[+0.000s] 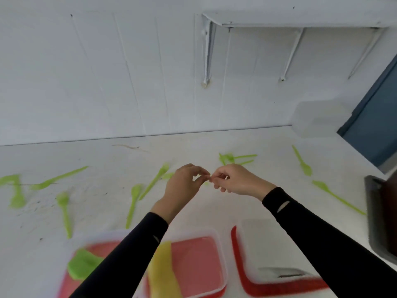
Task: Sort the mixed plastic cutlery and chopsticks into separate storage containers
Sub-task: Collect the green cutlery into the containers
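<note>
Green plastic cutlery lies scattered over the white table: a fork (156,179), a spoon (133,203), another spoon (64,211), a long piece (58,178), a small heap (234,158), and two pieces at the right (303,162) (335,195). My left hand (182,186) and my right hand (236,179) meet fingertip to fingertip above the table's middle, fingers curled, with nothing visible between them. Three clear containers on red stand at the near edge: the left one (103,237) holds green pieces, the middle one (217,244) something yellow, the right one (249,244) a grey item.
A translucent tub (315,117) stands at the back right by the white wall. A dark tray-like object (376,216) juts in at the right edge, below a blue panel (373,125). Shelf brackets (207,52) hang on the wall.
</note>
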{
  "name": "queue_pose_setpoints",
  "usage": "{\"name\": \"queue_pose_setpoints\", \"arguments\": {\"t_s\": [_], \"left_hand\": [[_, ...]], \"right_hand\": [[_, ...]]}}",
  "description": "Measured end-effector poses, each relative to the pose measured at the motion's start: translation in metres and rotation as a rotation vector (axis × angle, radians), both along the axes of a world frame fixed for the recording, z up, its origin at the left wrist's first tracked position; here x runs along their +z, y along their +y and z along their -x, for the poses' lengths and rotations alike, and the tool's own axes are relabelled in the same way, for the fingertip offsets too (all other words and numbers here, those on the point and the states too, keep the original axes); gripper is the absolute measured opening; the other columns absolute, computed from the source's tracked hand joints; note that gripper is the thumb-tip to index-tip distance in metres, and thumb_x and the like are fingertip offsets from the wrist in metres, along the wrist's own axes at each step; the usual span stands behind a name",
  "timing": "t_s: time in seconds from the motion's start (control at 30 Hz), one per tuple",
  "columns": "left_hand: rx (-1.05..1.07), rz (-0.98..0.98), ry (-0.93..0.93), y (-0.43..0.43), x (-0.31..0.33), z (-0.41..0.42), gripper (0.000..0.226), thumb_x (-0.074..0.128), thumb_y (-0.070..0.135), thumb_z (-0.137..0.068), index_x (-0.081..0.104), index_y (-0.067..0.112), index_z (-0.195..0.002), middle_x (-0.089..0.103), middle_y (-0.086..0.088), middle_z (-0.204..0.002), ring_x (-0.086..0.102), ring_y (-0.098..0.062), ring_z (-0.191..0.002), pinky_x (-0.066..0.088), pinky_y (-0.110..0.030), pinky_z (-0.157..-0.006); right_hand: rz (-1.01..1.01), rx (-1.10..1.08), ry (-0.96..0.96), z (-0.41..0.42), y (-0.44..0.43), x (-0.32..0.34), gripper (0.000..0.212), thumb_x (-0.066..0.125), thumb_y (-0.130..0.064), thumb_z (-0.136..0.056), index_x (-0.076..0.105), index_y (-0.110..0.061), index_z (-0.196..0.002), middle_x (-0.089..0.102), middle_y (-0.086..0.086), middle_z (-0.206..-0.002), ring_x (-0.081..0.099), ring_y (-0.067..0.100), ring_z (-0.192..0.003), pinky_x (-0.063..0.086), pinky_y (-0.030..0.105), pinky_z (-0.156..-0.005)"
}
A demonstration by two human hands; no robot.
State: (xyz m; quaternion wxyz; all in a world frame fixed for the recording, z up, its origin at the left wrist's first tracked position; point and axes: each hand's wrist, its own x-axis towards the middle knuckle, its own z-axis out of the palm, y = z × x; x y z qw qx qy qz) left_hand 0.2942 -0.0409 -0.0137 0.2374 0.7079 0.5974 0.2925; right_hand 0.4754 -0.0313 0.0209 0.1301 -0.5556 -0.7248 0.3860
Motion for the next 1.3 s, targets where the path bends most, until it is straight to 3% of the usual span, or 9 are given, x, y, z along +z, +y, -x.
{"name": "queue_pose_setpoints", "arguments": {"t_s": [0.33, 0.5, 0.63, 0.73, 0.83, 0.97, 1.13, 1.2, 1.3], "left_hand": [[-0.05, 0.151, 0.11, 0.091, -0.017, -0.131, 0.02, 0.056, 0.044, -0.095, 0.072, 0.032, -0.101, 0.066, 0.013, -0.104, 0.06, -0.009, -0.098, 0.049, -0.028, -0.083], [-0.217, 0.106, 0.126, 0.128, -0.011, -0.226, 0.017, 0.057, 0.037, -0.095, 0.071, 0.031, -0.101, 0.065, 0.015, -0.1, 0.06, -0.01, -0.098, 0.051, -0.031, -0.087], [-0.444, 0.06, 0.368, 0.145, -0.026, -0.301, 0.03, 0.049, 0.025, -0.1, 0.063, 0.033, -0.124, 0.061, 0.008, -0.128, 0.054, -0.016, -0.12, 0.039, -0.032, -0.098], [-0.57, 0.0, 0.584, 0.149, -0.045, -0.33, 0.059, 0.045, 0.003, -0.095, 0.039, 0.029, -0.147, 0.037, 0.004, -0.154, 0.038, -0.021, -0.135, 0.032, -0.034, -0.105], [-0.636, -0.041, 0.616, 0.152, -0.06, -0.348, 0.077, 0.046, -0.007, -0.086, 0.029, 0.029, -0.152, 0.022, 0.005, -0.161, 0.027, -0.022, -0.142, 0.031, -0.034, -0.106], [-0.68, -0.116, 0.519, 0.151, -0.077, -0.359, 0.055, 0.044, -0.003, -0.091, 0.053, 0.023, -0.138, 0.041, 0.001, -0.152, 0.034, -0.025, -0.137, 0.031, -0.033, -0.104], [-0.556, -0.275, 0.268, 0.15, -0.067, -0.359, 0.028, 0.053, 0.009, -0.091, 0.072, 0.013, -0.11, 0.071, -0.006, -0.112, 0.059, -0.031, -0.11, 0.041, -0.038, -0.092], [-0.456, -0.34, 0.11, 0.148, -0.045, -0.361, 0.026, 0.05, 0.013, -0.095, 0.071, 0.012, -0.109, 0.073, -0.005, -0.103, 0.062, -0.027, -0.103, 0.043, -0.034, -0.088], [-0.324, -0.135, -0.22, 0.134, -0.012, -0.361, 0.029, 0.041, 0.007, -0.101, 0.058, 0.017, -0.123, 0.071, 0.0, -0.096, 0.065, -0.014, -0.092, 0.048, -0.022, -0.082]], "right_hand": [[0.056, -0.042, -0.156, -0.143, 0.081, -0.023, 0.015, 0.056, -0.022, -0.096, 0.07, -0.015, -0.099, 0.07, -0.001, -0.091, 0.062, 0.007, -0.067, 0.043, 0.015, -0.058], [0.074, -0.08, -0.418, -0.233, 0.096, -0.024, 0.023, 0.051, -0.005, -0.09, 0.062, -0.023, -0.099, 0.058, -0.003, -0.106, 0.056, 0.014, -0.097, 0.041, 0.021, -0.079], [0.243, -0.103, -0.616, -0.299, 0.085, -0.023, 0.038, 0.075, -0.023, -0.083, 0.053, -0.019, -0.114, 0.049, -0.003, -0.107, 0.051, 0.018, -0.097, 0.045, 0.029, -0.082], [0.348, -0.11, -0.676, -0.323, 0.076, -0.029, 0.058, 0.083, -0.034, -0.075, 0.051, -0.017, -0.12, 0.05, -0.003, -0.108, 0.054, 0.02, -0.095, 0.049, 0.032, -0.085], [0.388, -0.145, -0.624, -0.338, 0.072, -0.04, 0.058, 0.085, -0.035, -0.072, 0.052, -0.017, -0.116, 0.054, 0.0, -0.108, 0.059, 0.023, -0.093, 0.055, 0.036, -0.082], [0.397, -0.154, -0.579, -0.336, 0.076, -0.046, 0.051, 0.083, -0.032, -0.075, 0.053, -0.017, -0.113, 0.057, 0.001, -0.106, 0.058, 0.019, -0.078, 0.054, 0.032, -0.069], [0.37, -0.144, -0.569, -0.332, 0.076, -0.044, 0.036, 0.071, -0.023, -0.085, 0.06, -0.01, -0.117, 0.065, 0.01, -0.113, 0.057, 0.02, -0.075, 0.048, 0.026, -0.061], [0.322, -0.21, -0.44, -0.336, 0.078, -0.04, 0.024, 0.065, -0.022, -0.089, 0.06, -0.011, -0.11, 0.064, 0.006, -0.106, 0.058, 0.018, -0.074, 0.05, 0.026, -0.063], [0.148, -0.4, -0.086, -0.34, 0.083, -0.029, 0.005, 0.06, -0.015, -0.092, 0.059, -0.009, -0.091, 0.06, 0.006, -0.088, 0.059, 0.014, -0.069, 0.053, 0.025, -0.061]]}}
